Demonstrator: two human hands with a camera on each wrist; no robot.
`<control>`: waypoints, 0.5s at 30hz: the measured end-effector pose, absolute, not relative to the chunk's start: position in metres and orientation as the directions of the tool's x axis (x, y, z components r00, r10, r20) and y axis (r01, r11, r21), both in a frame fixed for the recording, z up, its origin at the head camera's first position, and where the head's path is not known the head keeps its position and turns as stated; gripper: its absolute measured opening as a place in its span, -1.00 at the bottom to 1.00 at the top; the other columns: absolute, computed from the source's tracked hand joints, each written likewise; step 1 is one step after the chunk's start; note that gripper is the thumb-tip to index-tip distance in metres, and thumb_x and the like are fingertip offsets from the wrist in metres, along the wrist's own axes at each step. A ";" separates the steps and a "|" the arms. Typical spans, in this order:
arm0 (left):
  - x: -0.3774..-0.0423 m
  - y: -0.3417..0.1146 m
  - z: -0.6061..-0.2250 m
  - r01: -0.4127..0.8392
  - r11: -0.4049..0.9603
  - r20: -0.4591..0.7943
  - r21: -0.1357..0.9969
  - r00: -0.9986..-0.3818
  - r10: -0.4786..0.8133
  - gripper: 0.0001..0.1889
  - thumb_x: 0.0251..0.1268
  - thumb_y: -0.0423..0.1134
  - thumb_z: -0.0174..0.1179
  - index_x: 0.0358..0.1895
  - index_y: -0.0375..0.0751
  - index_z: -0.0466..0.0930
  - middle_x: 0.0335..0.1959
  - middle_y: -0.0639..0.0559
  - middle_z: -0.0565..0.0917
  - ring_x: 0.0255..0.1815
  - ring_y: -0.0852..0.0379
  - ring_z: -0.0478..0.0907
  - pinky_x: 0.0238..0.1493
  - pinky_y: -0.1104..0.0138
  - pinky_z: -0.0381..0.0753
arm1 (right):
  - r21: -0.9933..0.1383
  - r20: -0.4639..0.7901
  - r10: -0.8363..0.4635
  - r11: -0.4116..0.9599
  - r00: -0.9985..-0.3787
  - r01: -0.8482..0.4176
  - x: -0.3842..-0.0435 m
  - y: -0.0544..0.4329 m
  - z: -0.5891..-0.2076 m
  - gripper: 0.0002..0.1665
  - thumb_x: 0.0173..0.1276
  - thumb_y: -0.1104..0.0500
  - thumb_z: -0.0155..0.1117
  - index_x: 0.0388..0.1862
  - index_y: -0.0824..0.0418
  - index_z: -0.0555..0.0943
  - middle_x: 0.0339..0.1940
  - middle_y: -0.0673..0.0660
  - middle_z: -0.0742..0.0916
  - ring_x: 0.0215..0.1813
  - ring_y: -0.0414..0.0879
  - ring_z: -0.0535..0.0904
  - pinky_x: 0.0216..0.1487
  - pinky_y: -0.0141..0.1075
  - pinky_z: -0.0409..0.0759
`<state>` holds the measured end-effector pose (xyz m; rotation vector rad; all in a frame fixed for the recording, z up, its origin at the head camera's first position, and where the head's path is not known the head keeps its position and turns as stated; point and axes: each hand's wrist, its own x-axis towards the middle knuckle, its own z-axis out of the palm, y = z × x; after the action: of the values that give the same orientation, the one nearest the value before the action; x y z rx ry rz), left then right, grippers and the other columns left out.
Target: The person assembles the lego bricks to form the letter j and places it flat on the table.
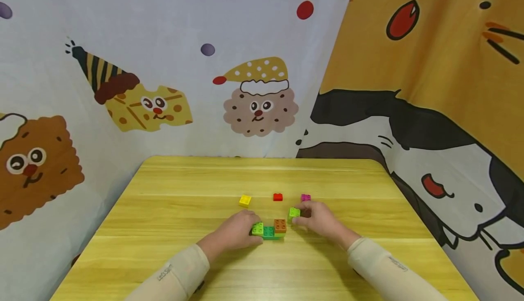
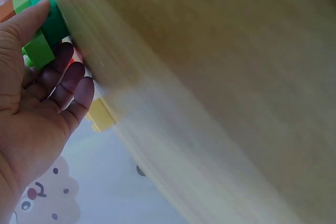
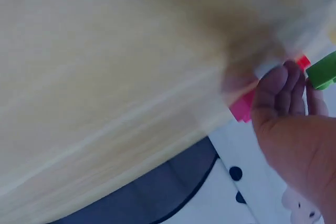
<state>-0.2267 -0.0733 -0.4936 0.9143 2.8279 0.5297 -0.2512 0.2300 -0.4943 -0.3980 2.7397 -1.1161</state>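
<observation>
- Left hand [image 1: 237, 229]: grips green-and-orange studded plastic brick assembly [image 1: 268, 233], well in from far edge of counter [image 1: 184, 192].
- Right hand [image 1: 321, 220]: pinches lime-green studded plastic brick [image 1: 293, 213], closer to right edge.

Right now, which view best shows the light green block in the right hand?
The head view: the light green block is fully in frame, its studded top visible, held by the right hand. The right wrist view cuts it off at the right edge; the left wrist view doesn't show it.
</observation>
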 end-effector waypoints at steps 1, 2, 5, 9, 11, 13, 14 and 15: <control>-0.227 -0.073 -0.494 0.543 0.756 -0.009 0.366 -0.810 0.587 -0.49 0.32 0.09 0.48 0.19 -0.16 0.71 0.14 -0.04 0.76 0.20 0.02 0.65 0.22 0.15 0.68 | -0.719 -0.041 -0.316 0.668 -0.948 -0.192 -0.250 0.230 -0.491 -0.43 0.39 -0.01 0.56 0.25 0.25 0.69 -0.03 0.07 0.80 -0.05 -0.12 0.68 -0.13 -0.33 0.69; -0.227 -0.073 -0.494 0.544 0.756 -0.008 0.365 -0.810 0.586 -0.49 0.32 0.09 0.48 0.18 -0.16 0.72 0.14 -0.04 0.76 0.19 0.03 0.65 0.22 0.15 0.68 | -0.731 -0.036 -0.335 0.652 -0.942 -0.204 -0.249 0.229 -0.487 -0.42 0.41 -0.03 0.54 0.27 0.25 0.68 -0.02 0.07 0.81 -0.04 -0.12 0.68 -0.14 -0.34 0.69; -0.228 -0.074 -0.494 0.548 0.754 0.000 0.364 -0.809 0.588 -0.50 0.31 0.08 0.49 0.17 -0.16 0.72 0.13 -0.03 0.77 0.17 0.04 0.65 0.20 0.16 0.69 | -0.740 -0.017 -0.387 0.625 -0.922 -0.248 -0.245 0.224 -0.475 -0.41 0.42 -0.09 0.52 0.28 0.21 0.68 -0.02 0.05 0.81 -0.04 -0.13 0.70 -0.14 -0.36 0.71; -0.228 -0.075 -0.494 0.558 0.744 0.017 0.369 -0.804 0.594 -0.53 0.30 0.05 0.51 0.13 -0.17 0.73 0.06 -0.01 0.78 0.08 0.09 0.64 0.09 0.22 0.68 | -0.734 0.007 -0.475 0.596 -0.880 -0.327 -0.240 0.213 -0.464 -0.47 0.42 -0.11 0.52 0.22 0.15 0.73 -0.05 0.01 0.81 -0.06 -0.14 0.71 -0.11 -0.36 0.72; -0.229 -0.075 -0.494 0.558 0.740 0.021 0.375 -0.803 0.596 -0.55 0.30 0.04 0.51 0.10 -0.16 0.73 0.01 0.02 0.77 0.02 0.13 0.62 0.02 0.27 0.66 | -0.729 0.015 -0.515 0.581 -0.857 -0.362 -0.237 0.208 -0.462 -0.53 0.42 -0.08 0.52 0.18 0.14 0.75 -0.05 -0.01 0.81 -0.06 -0.14 0.71 -0.10 -0.36 0.72; -0.229 -0.074 -0.494 0.555 0.738 0.018 0.384 -0.803 0.595 -0.57 0.30 0.04 0.51 0.08 -0.15 0.74 -0.03 0.06 0.76 -0.03 0.18 0.58 -0.05 0.32 0.61 | -0.723 0.022 -0.543 0.572 -0.840 -0.388 -0.235 0.204 -0.461 -0.58 0.42 -0.05 0.53 0.15 0.12 0.76 -0.06 -0.03 0.81 -0.06 -0.14 0.71 -0.09 -0.36 0.72; -0.229 -0.074 -0.495 0.554 0.736 0.018 0.390 -0.803 0.596 -0.58 0.30 0.03 0.51 0.07 -0.15 0.74 -0.06 0.07 0.76 -0.05 0.19 0.57 -0.08 0.34 0.59 | -0.717 0.025 -0.550 0.572 -0.835 -0.399 -0.235 0.202 -0.461 -0.60 0.42 -0.04 0.53 0.14 0.10 0.77 -0.06 -0.05 0.81 -0.06 -0.14 0.71 -0.08 -0.37 0.71; -0.229 -0.074 -0.495 0.554 0.735 0.017 0.392 -0.803 0.596 -0.58 0.30 0.03 0.51 0.06 -0.14 0.74 -0.07 0.08 0.75 -0.07 0.20 0.56 -0.09 0.35 0.58 | -0.713 0.029 -0.555 0.571 -0.831 -0.406 -0.234 0.201 -0.462 -0.61 0.42 -0.03 0.53 0.14 0.09 0.77 -0.06 -0.06 0.81 -0.05 -0.14 0.70 -0.07 -0.37 0.70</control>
<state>-0.2289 -0.0742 -0.4947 0.9383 2.8234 0.5841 -0.2343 0.2009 -0.4617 -0.8069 2.6042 -1.1060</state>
